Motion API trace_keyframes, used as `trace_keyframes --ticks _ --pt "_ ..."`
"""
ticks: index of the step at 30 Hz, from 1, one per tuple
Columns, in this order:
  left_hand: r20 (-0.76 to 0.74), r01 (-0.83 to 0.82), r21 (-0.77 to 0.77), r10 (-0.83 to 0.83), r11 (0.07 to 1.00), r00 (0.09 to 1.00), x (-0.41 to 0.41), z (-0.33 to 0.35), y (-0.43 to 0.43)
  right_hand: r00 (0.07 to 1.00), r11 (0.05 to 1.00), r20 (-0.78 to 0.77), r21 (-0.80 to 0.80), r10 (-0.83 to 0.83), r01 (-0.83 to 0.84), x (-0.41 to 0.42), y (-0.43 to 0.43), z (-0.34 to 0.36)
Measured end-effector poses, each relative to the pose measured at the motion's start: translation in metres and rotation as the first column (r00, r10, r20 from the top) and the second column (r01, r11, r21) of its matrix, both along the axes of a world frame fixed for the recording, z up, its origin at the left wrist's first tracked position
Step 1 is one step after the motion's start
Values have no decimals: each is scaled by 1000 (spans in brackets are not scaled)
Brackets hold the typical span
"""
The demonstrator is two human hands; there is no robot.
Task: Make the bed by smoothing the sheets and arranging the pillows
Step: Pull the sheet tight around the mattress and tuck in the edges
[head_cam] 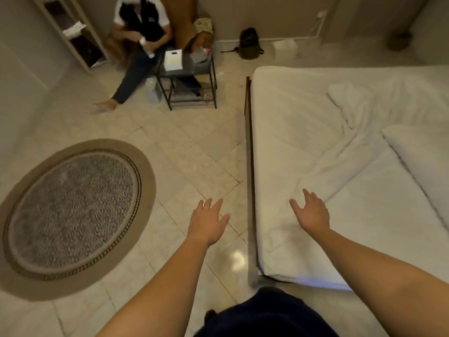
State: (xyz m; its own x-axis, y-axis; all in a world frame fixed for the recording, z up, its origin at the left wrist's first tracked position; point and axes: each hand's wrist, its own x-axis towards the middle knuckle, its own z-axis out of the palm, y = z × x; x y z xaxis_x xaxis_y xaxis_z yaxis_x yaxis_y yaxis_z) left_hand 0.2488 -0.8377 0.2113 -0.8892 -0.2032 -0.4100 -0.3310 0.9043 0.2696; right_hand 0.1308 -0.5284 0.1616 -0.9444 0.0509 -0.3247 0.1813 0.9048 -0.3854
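Note:
The bed [279, 259] fills the right half of the view, its white sheet [315, 142] creased in long diagonal folds. A white pillow [422, 154] lies at the right edge, and a crumpled white bundle [349, 98] sits farther up the mattress. My right hand [312, 214] hovers over the near left part of the sheet, fingers spread and straight, holding nothing. My left hand [207, 221] is stretched out over the tiled floor left of the bed, fingers also spread, empty.
A dark bed frame rail [249, 166] runs along the mattress's left side. A round grey rug [75, 212] lies on the floor at left. A person [143, 32] sits on the floor beside a small black table [187, 69]. A dark backpack [250, 43] leans against the far wall.

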Motion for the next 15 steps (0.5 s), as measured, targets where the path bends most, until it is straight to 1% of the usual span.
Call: trace_keyframes --ticks 3,8,12,15 --pt "36 56 15 -56 998 998 -17 3 -49 994 994 -8 -28 -106 106 13 -37 14" --pt "-8 151 62 -150 987 989 -64 15 -86 976 974 4 -60 -218 218 14 -77 25" --pt "-3 219 75 -219 973 976 -114 14 -109 955 953 15 -51 -297 297 -9 -101 20" --pt "-10 246 70 -246 967 969 -162 13 -129 943 942 19 -52 -332 332 -42 -118 13"
